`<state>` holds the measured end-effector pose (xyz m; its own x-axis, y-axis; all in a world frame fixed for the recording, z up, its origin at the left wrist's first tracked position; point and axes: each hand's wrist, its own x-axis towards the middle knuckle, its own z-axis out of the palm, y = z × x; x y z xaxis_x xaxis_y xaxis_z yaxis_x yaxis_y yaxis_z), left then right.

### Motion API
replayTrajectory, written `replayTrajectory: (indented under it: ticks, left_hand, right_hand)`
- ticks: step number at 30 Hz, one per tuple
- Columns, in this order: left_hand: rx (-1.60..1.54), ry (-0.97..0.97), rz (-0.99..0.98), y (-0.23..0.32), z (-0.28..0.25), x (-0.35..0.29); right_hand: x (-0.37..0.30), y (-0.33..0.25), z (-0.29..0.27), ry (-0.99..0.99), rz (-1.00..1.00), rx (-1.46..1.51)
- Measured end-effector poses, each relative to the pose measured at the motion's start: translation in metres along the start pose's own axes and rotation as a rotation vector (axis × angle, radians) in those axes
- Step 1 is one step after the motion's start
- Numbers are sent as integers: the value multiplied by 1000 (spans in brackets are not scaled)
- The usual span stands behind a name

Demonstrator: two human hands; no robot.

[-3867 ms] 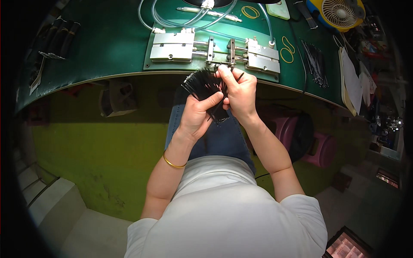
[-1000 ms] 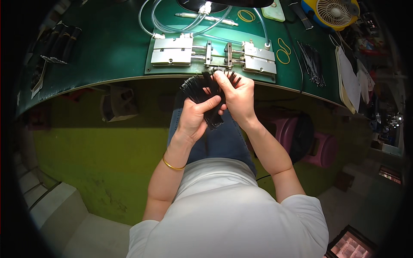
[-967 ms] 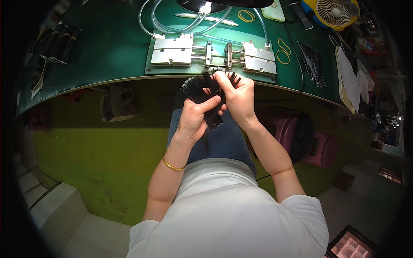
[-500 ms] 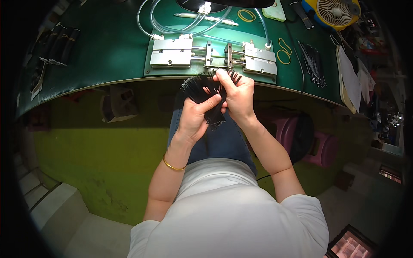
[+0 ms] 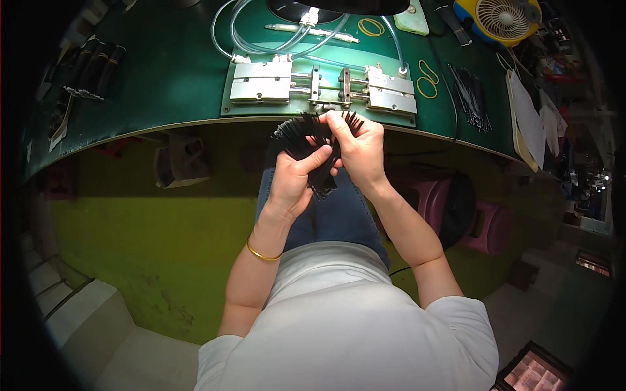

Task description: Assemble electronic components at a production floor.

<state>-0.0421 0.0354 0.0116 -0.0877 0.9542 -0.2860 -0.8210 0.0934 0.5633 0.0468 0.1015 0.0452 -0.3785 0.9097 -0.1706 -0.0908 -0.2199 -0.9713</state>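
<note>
A thick bunch of thin black strands [image 5: 297, 139], like short cut wires or tubes, is fanned out between my hands just in front of the table edge. My left hand [image 5: 292, 179] is wrapped round its lower part, thumb pressed across the strands. With thumb and fingers closed, my right hand [image 5: 358, 146] pinches the strands at the upper right; their tips poke out past its fingers. Directly beyond the fingertips sits a metal clamping fixture with a left silver block [image 5: 262, 81] and a right silver block [image 5: 391, 91], rods and two upright jaws between them.
Clear air hoses [image 5: 261, 47] loop behind the fixture on the green table [image 5: 169, 72]. Also there are a pen [image 5: 310, 32], rubber bands [image 5: 427, 79], another black strand bundle [image 5: 471, 98], a yellow-and-blue fan [image 5: 505, 18] and dark tied bundles [image 5: 98, 65]. Pink stools [image 5: 486, 228] stand below right.
My right fingertips have drawn slightly back from the fixture toward me. Both hands keep their hold on the black strands, and the view has shifted a little.
</note>
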Motion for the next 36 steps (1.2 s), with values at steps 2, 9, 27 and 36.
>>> replayTrajectory:
  ticks: [2, 9, 27, 36]
  left_hand:
    - [0, 13, 4, -1, -1, 0]
    - [45, 47, -5, 0, 2, 2]
    - [30, -11, 23, 2, 0, 2]
    - [28, 7, 28, 0, -1, 1]
  right_hand:
    - [1, 1, 0, 6, 11, -4]
    - [6, 6, 0, 60, 12, -17]
    - [2, 0, 0, 0, 5, -8]
    - [0, 1, 1, 17, -10, -16]
